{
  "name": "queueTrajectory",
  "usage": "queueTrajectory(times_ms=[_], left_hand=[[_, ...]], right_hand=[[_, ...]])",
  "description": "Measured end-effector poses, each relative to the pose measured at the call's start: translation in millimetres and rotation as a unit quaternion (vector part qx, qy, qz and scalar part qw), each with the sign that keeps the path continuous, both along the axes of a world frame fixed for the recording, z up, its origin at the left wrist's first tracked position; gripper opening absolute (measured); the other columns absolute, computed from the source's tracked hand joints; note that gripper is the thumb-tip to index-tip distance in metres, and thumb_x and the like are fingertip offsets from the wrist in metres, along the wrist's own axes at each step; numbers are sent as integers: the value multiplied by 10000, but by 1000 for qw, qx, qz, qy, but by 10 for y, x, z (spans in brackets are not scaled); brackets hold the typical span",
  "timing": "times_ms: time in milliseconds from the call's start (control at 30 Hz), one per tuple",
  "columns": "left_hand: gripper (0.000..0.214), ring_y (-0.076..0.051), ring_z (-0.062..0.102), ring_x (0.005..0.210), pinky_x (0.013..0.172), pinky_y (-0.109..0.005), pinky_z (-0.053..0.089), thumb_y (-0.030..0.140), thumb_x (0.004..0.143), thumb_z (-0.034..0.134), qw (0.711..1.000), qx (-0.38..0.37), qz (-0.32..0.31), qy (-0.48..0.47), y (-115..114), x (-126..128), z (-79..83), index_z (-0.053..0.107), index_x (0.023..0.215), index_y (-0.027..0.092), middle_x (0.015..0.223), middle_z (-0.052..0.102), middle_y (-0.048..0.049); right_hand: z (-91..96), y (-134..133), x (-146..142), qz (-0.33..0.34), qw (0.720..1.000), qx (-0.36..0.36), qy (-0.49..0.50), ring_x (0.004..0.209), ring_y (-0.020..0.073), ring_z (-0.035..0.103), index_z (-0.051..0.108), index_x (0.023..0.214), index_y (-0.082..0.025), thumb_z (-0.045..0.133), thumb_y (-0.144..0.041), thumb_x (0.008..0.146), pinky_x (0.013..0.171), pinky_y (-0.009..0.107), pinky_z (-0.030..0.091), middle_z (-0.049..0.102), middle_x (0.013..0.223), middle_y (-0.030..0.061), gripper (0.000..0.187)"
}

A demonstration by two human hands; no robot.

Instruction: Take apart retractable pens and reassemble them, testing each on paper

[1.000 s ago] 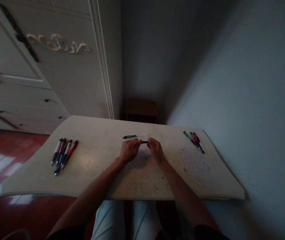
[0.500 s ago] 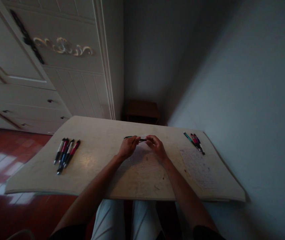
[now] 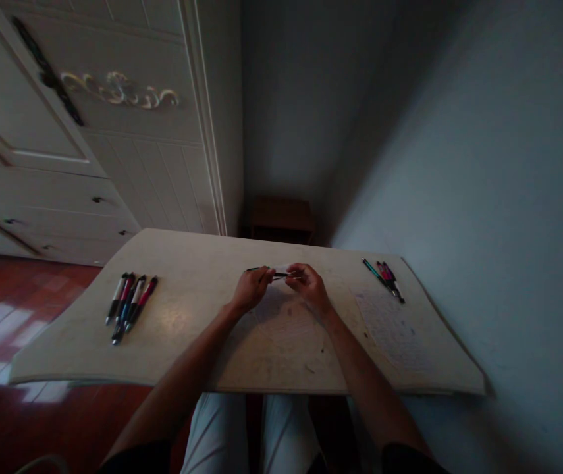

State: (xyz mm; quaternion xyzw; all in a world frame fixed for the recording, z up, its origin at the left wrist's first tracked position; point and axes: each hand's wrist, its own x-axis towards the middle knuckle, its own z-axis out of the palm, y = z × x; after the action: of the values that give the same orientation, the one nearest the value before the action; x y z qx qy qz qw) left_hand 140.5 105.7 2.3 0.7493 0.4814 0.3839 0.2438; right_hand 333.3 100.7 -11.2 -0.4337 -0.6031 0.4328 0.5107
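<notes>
Over the middle of the table, my left hand (image 3: 252, 288) is closed around a slim pen (image 3: 280, 274). Its dark greenish end sticks out to the left, and a black stretch shows between my hands. My right hand (image 3: 309, 287) pinches the pen's other end with bent fingers. A thin dark line runs just under the black stretch; what it is I cannot make out. My fingers hide the rest of the pen. Beneath my hands is a faint sheet of paper (image 3: 284, 319) with writing on it.
Several pens (image 3: 130, 303) with white, red and blue barrels lie bunched at the table's left. Another group of pens (image 3: 384, 278), one of them green, lies at the right, above a handwritten sheet (image 3: 392, 332). A cabinet (image 3: 162, 158) stands beyond; a wall (image 3: 498, 217) borders the right.
My right fingers have loosened slightly and shifted a little on the pen. My left hand has hardly moved, and the pens at the sides lie as before.
</notes>
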Motion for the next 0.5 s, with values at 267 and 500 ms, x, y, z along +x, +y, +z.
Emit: queueTrajectory(times_ms=[267,500], left_hand=[[436,-122,499,511,542,-225,336,457,956,367,1000,16,-23,6,15,0,-30,585,698,182,547,549,-2],[346,-132,555,594,585,-232,369,396,953,450,999,45,-15,21,40,-28,-33,658,792,171,671,632,-30]], right_hand=[[75,-66,-26,-5,997,-13,-73,550,136,532,606,670,-182,471,-593,885,528,252,414,602,628,30,483],[-8,35,73,-75,994,28,-73,717,171,621,667,897,-186,690,-459,762,672,277,480,686,823,39,306]])
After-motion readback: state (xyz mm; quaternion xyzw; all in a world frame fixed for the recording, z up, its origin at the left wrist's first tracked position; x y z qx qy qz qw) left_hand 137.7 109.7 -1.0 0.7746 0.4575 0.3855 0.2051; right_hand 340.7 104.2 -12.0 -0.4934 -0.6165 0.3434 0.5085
